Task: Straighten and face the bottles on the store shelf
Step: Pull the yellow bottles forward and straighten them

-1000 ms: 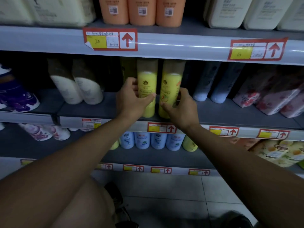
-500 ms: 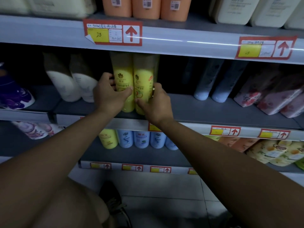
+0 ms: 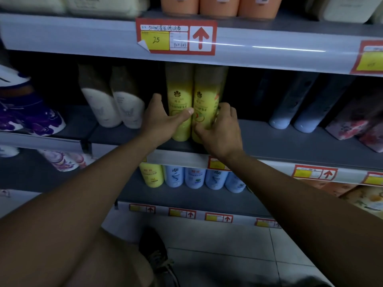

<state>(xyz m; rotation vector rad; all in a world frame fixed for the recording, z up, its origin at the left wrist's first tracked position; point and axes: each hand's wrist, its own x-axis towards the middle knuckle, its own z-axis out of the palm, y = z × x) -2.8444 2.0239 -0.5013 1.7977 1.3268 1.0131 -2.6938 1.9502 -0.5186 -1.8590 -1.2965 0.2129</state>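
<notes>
Two tall yellow bottles stand upright side by side on the middle shelf (image 3: 290, 141), labels facing me. My left hand (image 3: 160, 121) wraps the left yellow bottle (image 3: 179, 100), thumb across its front and fingers behind its left side. My right hand (image 3: 219, 129) grips the lower part of the right yellow bottle (image 3: 205, 100), fingers round its right side. The two bottles touch each other. Their tops are dark under the upper shelf.
Two white bottles (image 3: 112, 108) stand just left of my left hand; pale blue bottles (image 3: 290, 119) and floral packs (image 3: 356, 125) stand to the right. Purple containers (image 3: 31, 119) sit far left. Below are yellow and blue bottles (image 3: 194, 177). Orange bottles (image 3: 217, 5) are above.
Both hands have slid the two yellow bottles leftward along the shelf and brought them together, closer to the white bottles. My view has moved in nearer.
</notes>
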